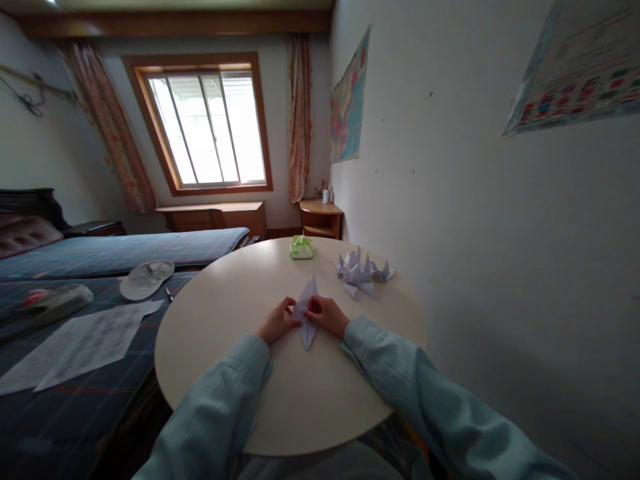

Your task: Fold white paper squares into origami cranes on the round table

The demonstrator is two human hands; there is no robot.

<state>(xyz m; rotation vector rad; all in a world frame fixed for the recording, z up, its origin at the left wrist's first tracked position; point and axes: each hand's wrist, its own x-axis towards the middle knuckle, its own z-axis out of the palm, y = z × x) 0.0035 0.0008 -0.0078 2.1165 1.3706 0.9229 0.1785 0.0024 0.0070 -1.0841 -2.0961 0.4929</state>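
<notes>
A folded sheet of pale lilac paper (308,337), shaped like a long diamond, lies before me with one point away from me and one toward me. My left hand (278,321) pinches its left edge, the thumb and fingertips drawn together. On the opposite side my right hand (325,316) grips the paper near its middle with curled fingers. Beyond my right hand, a cluster of folded paper cranes (356,268) in the same pale colour sits on the table. The finer folds under my fingertips are too small to make out.
The round cream table (215,373) carries a green tissue pack (302,248) at its far side. Against its right side stands a white wall (500,267). To the left is a bed (120,380) with printed sheets (90,343), a pen (169,294) and a white cap (146,280).
</notes>
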